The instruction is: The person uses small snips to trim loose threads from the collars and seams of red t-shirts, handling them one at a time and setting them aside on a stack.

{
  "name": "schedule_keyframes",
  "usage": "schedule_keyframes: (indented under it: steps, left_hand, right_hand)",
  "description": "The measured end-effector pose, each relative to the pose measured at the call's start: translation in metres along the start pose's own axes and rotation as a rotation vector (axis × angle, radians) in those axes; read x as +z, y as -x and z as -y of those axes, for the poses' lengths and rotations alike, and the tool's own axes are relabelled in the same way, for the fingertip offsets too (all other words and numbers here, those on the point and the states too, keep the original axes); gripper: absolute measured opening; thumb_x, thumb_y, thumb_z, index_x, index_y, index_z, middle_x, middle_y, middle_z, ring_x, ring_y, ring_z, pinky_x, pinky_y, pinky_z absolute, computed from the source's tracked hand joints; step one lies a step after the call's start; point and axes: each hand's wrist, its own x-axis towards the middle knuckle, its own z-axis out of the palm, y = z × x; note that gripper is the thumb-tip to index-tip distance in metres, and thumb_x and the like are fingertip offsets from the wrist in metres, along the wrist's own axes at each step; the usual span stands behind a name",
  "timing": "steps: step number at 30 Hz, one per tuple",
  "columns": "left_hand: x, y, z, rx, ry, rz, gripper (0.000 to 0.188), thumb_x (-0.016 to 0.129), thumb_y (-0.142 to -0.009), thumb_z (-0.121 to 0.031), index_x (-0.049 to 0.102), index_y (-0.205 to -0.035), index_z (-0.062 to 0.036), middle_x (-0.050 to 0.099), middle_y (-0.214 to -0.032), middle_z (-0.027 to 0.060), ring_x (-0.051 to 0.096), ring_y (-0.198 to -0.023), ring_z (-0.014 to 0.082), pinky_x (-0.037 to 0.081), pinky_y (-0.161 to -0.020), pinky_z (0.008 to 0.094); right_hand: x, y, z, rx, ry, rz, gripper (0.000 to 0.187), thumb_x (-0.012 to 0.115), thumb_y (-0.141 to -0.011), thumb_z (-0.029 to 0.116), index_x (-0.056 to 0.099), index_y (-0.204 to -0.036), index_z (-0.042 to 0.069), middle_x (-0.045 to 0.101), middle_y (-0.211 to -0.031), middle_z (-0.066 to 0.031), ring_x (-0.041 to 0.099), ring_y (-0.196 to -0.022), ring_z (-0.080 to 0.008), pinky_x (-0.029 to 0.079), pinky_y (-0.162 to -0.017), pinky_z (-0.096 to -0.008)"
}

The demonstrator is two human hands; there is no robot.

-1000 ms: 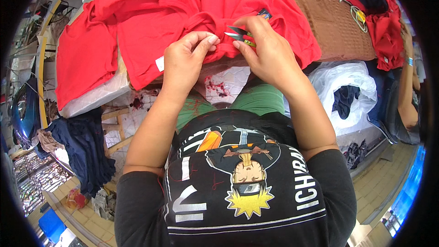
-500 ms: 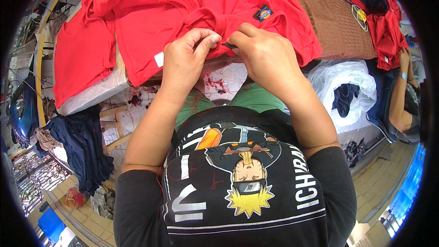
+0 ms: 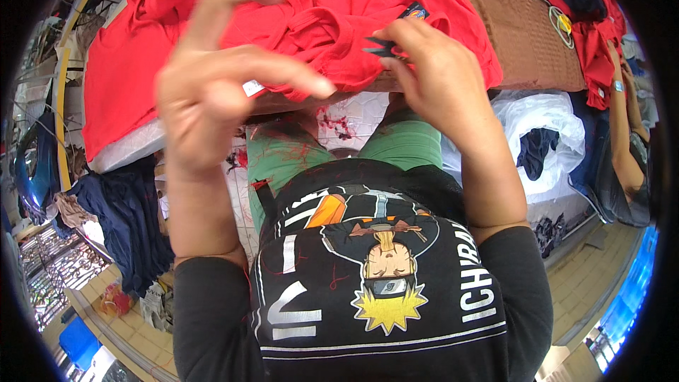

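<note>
Bunched red garments (image 3: pixel 283 35) lie across the work surface before me, one with a small dark label (image 3: pixel 416 12) and a white tag (image 3: pixel 252 88). Raised high in front of the cloth, my left hand (image 3: pixel 212 85) is slightly blurred; its thumb and fingers are spread and nothing is in them. My right hand (image 3: pixel 442 71) is closed round small black thread snips (image 3: pixel 382 47), whose dark blades point left over the red cloth. The palm and fingers hide the rest of the snips.
Brown cushioning (image 3: pixel 516 35) covers the right of the work surface. A white plastic bag (image 3: pixel 552 134) with dark cloth inside stands at right. Beyond it, another person's arm (image 3: pixel 622 120) reaches to red cloth. Navy cloth (image 3: pixel 124 226) hangs at left. Red threads (image 3: pixel 283 145) lie on my lap.
My left hand has left the cloth, moving up and left, with its fingers opening. My right hand has shifted slightly right, and the snips' blades now show apart.
</note>
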Motion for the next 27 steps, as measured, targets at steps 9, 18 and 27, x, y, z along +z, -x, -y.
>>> schedule_keyframes:
  steps: [9, 18, 27]
  left_hand:
    - [0.009, 0.023, 0.002, -0.301, 0.196, -0.267, 0.03, 0.056, -0.097, -0.028, 0.065, -0.096, 0.001, 0.065, -0.107, 0.0171, 0.061, -0.101, 0.023, 0.046, -0.091, 0.035]
    - [0.08, 0.036, 0.067, -0.499, -0.26, 0.023, 0.029, 0.071, -0.087, -0.016, 0.065, -0.11, -0.0006, 0.071, -0.091, 0.0093, 0.067, -0.08, 0.0212, 0.052, -0.075, 0.0291]
    - [0.055, -0.037, 0.027, -0.499, 0.375, -0.379, 0.016, 0.066, -0.092, -0.014, 0.069, -0.099, 0.0005, 0.069, -0.083, 0.003, 0.061, -0.071, 0.0062, 0.049, -0.064, 0.0198]
  right_hand:
    - [-0.001, 0.001, -0.004, 0.11, -0.257, 0.079, 0.025, 0.07, -0.078, 0.009, 0.063, -0.102, 0.006, 0.067, -0.084, -0.0138, 0.066, -0.078, -0.0311, 0.052, -0.067, -0.0407]
    - [0.039, 0.017, -0.017, 0.068, -0.436, 0.361, 0.028, 0.071, -0.077, 0.009, 0.07, -0.104, 0.009, 0.07, -0.083, -0.0168, 0.07, -0.077, -0.0301, 0.055, -0.071, -0.038]
    - [-0.083, -0.025, -0.067, -0.224, -0.095, 0.249, 0.026, 0.068, -0.081, 0.0, 0.07, -0.107, 0.005, 0.07, -0.099, -0.01, 0.064, -0.078, -0.0158, 0.05, -0.069, -0.0252]
